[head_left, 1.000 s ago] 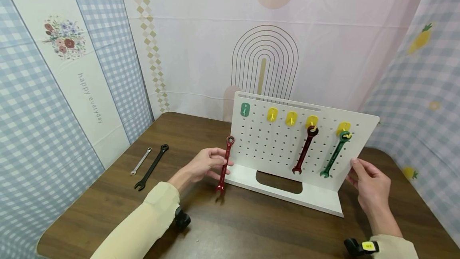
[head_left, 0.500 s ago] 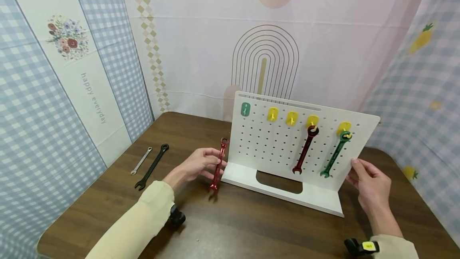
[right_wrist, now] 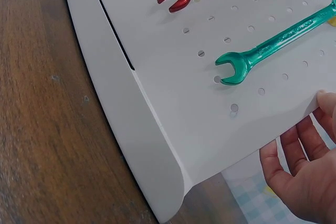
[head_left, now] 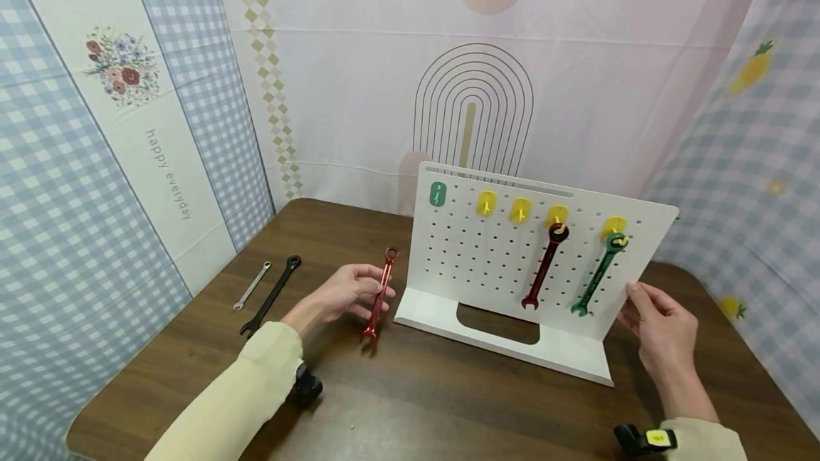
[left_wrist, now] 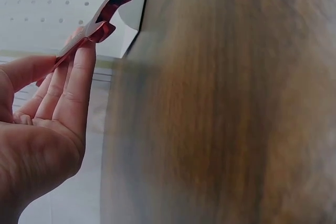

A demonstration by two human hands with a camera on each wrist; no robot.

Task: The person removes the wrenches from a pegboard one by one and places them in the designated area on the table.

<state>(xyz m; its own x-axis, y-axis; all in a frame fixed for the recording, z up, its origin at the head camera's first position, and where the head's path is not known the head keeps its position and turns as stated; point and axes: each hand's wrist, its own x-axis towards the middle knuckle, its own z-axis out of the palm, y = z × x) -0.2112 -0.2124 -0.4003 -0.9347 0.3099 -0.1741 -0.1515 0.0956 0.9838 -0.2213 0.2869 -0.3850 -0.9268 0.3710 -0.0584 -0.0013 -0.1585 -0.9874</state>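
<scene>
My left hand [head_left: 342, 294] pinches a red combination wrench [head_left: 379, 299] between thumb and fingers, ring end up, just left of the white pegboard stand [head_left: 474, 255]. In the left wrist view the wrench's open jaw end [left_wrist: 105, 19] points away from the fingers. With thumb in front and fingers behind, my right hand [head_left: 666, 333] grips the board's right edge. A dark red wrench [head_left: 543, 269] and a green wrench [head_left: 597, 277] hang by their ring ends from yellow hooks on the board; both show closer in the right wrist view.
Two yellow hooks [head_left: 521, 211] and a green hook [head_left: 438, 194] on the board carry nothing. On the table's left side lie a small silver wrench [head_left: 253, 287] and a longer black wrench [head_left: 272, 297]. Patterned curtains [head_left: 333, 91] stand behind and beside the table [head_left: 410, 404].
My left hand has drawn the red wrench leftward, away from the board's left edge. The right hand and the board have stayed in place.
</scene>
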